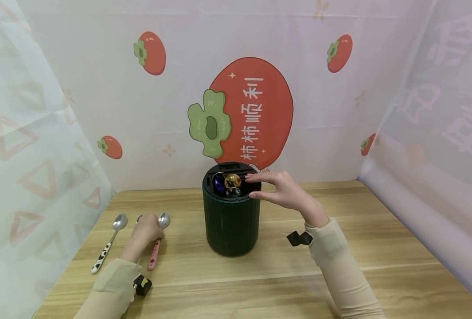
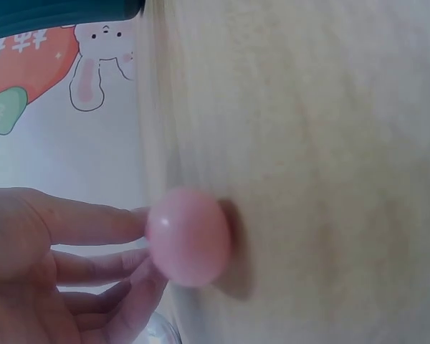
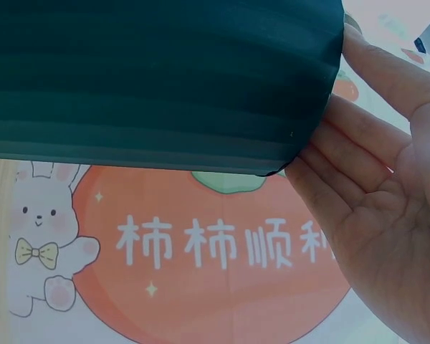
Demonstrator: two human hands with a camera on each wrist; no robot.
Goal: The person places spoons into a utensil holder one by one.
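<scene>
My left hand (image 1: 148,232) pinches a metal spoon with a pink handle (image 1: 154,254) at the left of the table. In the left wrist view, thumb and fingers meet at the rounded pink handle end (image 2: 190,238). Beside it, another spoon's bowl (image 1: 138,219) shows, the rest hidden by my hand. My right hand (image 1: 285,192) touches the rim of a dark green ribbed utensil holder (image 1: 232,226), fingers and thumb extended over the edge. Inside sit shiny rounded pieces: one gold (image 1: 232,181), one purple-blue (image 1: 219,184), one dark (image 1: 233,192).
A spoon with a black-and-white handle (image 1: 102,257) lies at the far left of the wooden table (image 1: 228,288). A white cloth backdrop (image 1: 172,102) printed with persimmons stands behind, and cloth sheets hang at both sides.
</scene>
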